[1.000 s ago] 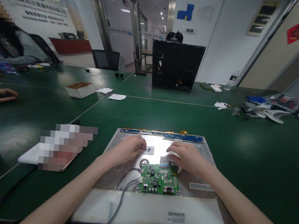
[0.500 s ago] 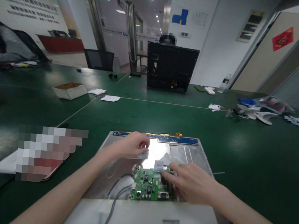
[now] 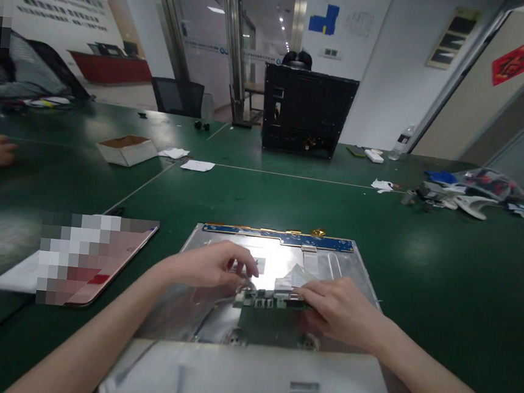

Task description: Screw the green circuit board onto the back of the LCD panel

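The green board (image 3: 264,299) is held tipped up over the middle of the silver panel (image 3: 166,316), with its edge turned toward the near side. Its right end is gripped by the fingers of the right hand (image 3: 337,304), which are closed on it. The left hand (image 3: 226,264) is held near the board's left end. Its fingers are bent and spread a little apart, and nothing is seen between them; whether the board is touched by them cannot be told. Two round metal mounts (image 3: 234,337) are left in plain sight on the panel, below the raised edge. A thin see-through film (image 3: 298,276) is seen just past the board, beside the right fingers, and a blue strip (image 3: 249,234) is set along the panel's far side. The panel is laid flat on the green table (image 3: 443,267). The step in hand seems to be the lifting and turning of the board. For the next move, a firm hold and slow, gentle hands seem to be needed, so that nothing thin is bent or pulled.
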Available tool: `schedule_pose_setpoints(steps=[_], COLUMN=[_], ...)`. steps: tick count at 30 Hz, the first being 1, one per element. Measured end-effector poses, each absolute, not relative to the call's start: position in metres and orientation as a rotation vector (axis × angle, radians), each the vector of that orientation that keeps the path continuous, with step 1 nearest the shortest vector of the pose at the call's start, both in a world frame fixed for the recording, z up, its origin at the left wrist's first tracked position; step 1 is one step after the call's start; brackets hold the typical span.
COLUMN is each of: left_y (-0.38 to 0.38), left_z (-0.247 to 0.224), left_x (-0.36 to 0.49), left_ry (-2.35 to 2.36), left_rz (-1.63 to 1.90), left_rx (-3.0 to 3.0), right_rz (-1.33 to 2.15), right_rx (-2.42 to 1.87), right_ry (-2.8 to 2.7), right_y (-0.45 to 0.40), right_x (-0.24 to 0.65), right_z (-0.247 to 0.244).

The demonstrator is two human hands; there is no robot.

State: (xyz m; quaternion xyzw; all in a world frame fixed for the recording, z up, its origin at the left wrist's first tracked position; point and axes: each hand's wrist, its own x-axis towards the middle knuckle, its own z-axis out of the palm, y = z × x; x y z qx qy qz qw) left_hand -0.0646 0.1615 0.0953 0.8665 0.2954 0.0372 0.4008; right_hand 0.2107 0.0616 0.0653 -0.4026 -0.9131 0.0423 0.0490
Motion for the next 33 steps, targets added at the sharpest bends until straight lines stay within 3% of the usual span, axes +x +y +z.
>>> schedule_pose_setpoints(steps=[14,33], left_y=[0.165,0.165], left_z=[0.068,0.071], left_x=[-0.069,-0.073], left_ry=[0.628,0.700], left_rz=[0.107,0.119], left_rx=[2.133,2.113], right_rz=[0.375,0.267], right_rx=[-1.439,-1.284], right_ry=[-2.407,-2.538], right_y=[0.064,0.062], right_x=[0.205,0.209], right_z=[0.060,0.061])
